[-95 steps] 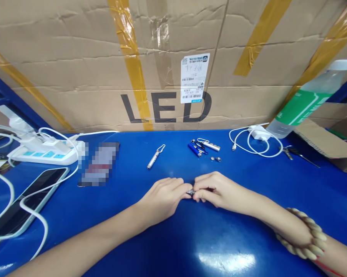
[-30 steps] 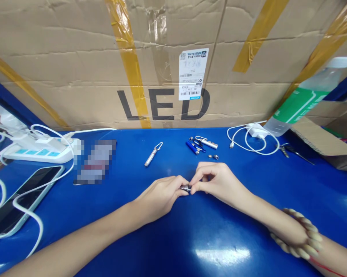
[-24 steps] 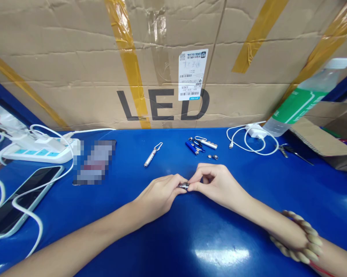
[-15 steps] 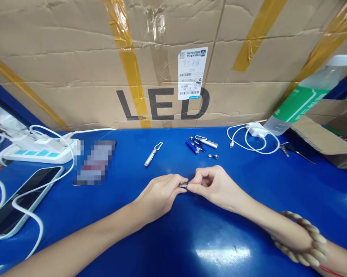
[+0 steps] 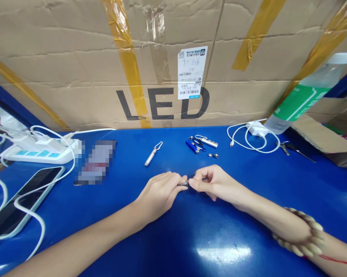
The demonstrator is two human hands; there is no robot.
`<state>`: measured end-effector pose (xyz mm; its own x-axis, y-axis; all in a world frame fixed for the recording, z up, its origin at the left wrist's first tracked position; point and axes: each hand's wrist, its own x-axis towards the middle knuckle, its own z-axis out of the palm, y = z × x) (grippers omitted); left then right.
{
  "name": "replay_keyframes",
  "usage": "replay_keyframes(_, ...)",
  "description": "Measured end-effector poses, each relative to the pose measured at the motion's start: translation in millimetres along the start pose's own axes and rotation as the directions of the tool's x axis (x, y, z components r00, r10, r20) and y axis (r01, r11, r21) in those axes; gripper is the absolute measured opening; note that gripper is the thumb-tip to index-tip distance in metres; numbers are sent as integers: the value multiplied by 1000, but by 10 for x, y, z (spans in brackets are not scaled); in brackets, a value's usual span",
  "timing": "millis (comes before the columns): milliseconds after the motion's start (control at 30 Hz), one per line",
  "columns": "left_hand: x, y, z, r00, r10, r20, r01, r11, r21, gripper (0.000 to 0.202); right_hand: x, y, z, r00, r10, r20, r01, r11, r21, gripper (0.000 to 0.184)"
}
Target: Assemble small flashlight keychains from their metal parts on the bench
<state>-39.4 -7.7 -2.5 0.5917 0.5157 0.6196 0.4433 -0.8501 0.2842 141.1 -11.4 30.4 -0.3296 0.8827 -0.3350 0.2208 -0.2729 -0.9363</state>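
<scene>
Thumb and forefinger of my left hand (image 5: 158,194) are closed on a small silvery metal cylinder (image 5: 184,184), low over the table; most of it is hidden by the fingers. At its right end, my right hand (image 5: 216,185) is pinched, fingertips against the piece. Beyond the hands lies a slim silver keychain flashlight (image 5: 150,157) with a clip loop. To its right sit a blue metal tube (image 5: 192,146), a silver tube (image 5: 210,143) with a clip, and small loose parts, among them a round metal piece (image 5: 216,156).
A large cardboard box (image 5: 83,69) stands along the back of the blue table (image 5: 127,250). On the left are a power strip (image 5: 37,154), white cables and two phones, one a phone (image 5: 32,196) near the edge. At right stand a bottle (image 5: 303,98), a charger (image 5: 256,129) and keys (image 5: 285,149).
My right hand has turned slightly at the end of the metal cylinder, its lower fingers now showing beneath. My left hand keeps its grip almost in place.
</scene>
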Motion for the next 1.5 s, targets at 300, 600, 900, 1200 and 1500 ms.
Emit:
replay_keyframes(300, 20, 39, -54, 1000, 16, 17, -14, 992, -124, 14, 22, 48, -78, 995, -14, 100, 15, 1000, -15, 30)
replay_keyframes(600, 31, 25, -55, 999, 25, 42, -19, 989, -148, 18, 54, 151, -21, 995, -104, 1, 103, 985, -136, 31)
replay_keyframes(900, 47, 9, -32, 995, -95, 9, 96, 993, -68, 18, 46, 139, -168, 485, -873, 51, 664, 329, -672, 8)
replay_keyframes(1200, 56, 33, -58, 987, -131, 92, 142, 982, -125, 21, 30, 187, -243, 291, -922, 255, 620, -21, -784, 16)
replay_keyframes(1500, 53, 45, -104, 935, -173, 309, 238, 953, -186, 16, 45, 185, -224, 413, -865, 284, 712, 112, -693, 15)
